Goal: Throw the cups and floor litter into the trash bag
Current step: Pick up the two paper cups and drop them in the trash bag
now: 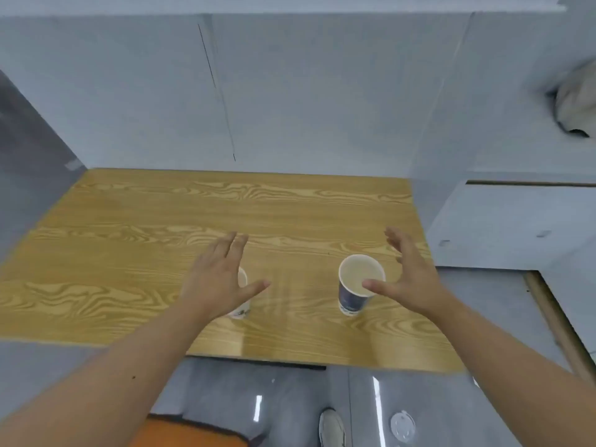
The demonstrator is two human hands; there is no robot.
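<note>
Two paper cups stand upright on the wooden table (pixel 135 246). The right cup (pixel 351 295) is dark blue outside and pale inside. My right hand (pixel 409 275) is open just to its right, the thumb over the rim and the fingers spread, not closed on it. The left cup (pixel 242 304) is white with dark print and mostly hidden under my left hand (pixel 219 282), which hovers open above it. A clear plastic lid (pixel 401 425) lies on the grey floor near my feet.
The table stands against a pale grey wall. A white crumpled bag or cloth (pixel 577 101) sits at the far right edge. An orange object (pixel 190 433) shows at the bottom, and my shoe (pixel 332 427) is on the glossy floor.
</note>
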